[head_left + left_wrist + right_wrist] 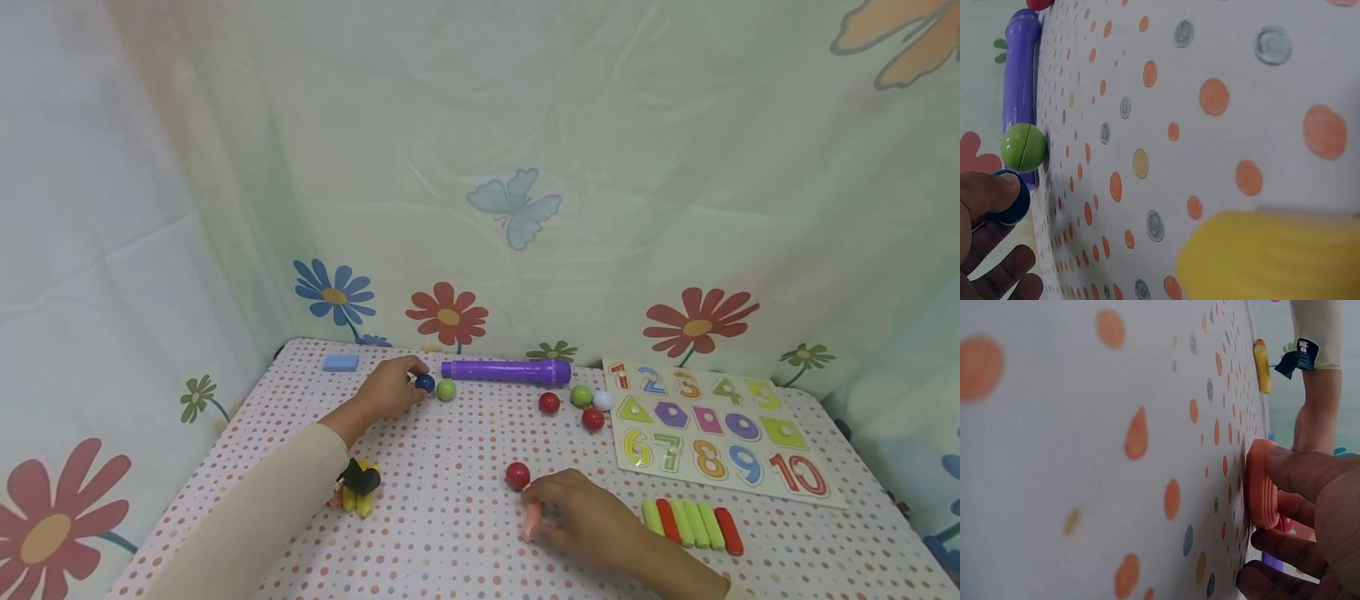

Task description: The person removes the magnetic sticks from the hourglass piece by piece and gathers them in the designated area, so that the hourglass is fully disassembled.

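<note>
At the back left of the table, my left hand (388, 390) pinches a dark blue ball (425, 382) between thumb and fingers. A light green ball (446, 389) sits just right of it, near the end of a purple toy microphone (506, 372). Toward the front, my right hand (592, 518) grips a ridged orange stick (1262, 487) by its sides, close over the dotted tabletop. Just beyond that stick lies a red ball (517, 476). Under my left wrist, yellow sticks (363, 505) are partly hidden by a dark wrist strap.
A number and shape puzzle board (731, 433) covers the right side. In front of it lies a row of green and red sticks (693, 524). Red, green and white balls cluster by the board's left edge. A blue block (341, 363) lies at the back left, before a flowered curtain.
</note>
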`<state>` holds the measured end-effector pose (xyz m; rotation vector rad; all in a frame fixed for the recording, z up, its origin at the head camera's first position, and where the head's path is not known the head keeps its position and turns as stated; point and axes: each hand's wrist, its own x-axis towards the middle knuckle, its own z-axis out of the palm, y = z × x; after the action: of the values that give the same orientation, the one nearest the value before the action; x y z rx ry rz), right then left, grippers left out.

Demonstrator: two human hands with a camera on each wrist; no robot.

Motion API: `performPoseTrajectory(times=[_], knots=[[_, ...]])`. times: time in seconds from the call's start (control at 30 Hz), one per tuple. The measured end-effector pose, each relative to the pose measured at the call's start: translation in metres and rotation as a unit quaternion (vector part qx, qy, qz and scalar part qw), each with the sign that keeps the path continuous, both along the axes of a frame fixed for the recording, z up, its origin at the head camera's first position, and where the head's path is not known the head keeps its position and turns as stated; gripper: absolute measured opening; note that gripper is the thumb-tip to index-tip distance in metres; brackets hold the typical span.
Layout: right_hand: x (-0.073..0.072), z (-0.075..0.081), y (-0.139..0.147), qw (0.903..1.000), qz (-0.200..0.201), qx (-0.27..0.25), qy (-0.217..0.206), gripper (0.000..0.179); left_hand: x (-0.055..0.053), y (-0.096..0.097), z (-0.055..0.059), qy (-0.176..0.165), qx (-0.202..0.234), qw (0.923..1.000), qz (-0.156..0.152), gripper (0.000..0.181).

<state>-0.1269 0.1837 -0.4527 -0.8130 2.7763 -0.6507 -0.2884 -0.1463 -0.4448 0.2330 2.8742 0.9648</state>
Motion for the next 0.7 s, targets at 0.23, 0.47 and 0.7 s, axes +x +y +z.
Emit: performPoseTrajectory(times=[0.23,0.47,0.7], knots=[[0.0003,-0.0003,0.0002,1.0,0.0,-0.003,0.002,0.036,-0.0041,0.0003,-0.0038,-0.015,-0.003,0.9999,0.002,0.036],[0.0004,-0.0001,-0.0008,1.0,-0.001,-0.001,0.002,0.037,-0.0072,0.0012,-0.0095,-0.023,-0.019,0.9995,0.004,0.036],[-0.0008,-0.0014,-0.0008,1.0,-0.002,0.0,0.0,0.038,-0.004,0.0031,-0.0044,-0.02,-0.028,0.9994,0.009,0.045]])
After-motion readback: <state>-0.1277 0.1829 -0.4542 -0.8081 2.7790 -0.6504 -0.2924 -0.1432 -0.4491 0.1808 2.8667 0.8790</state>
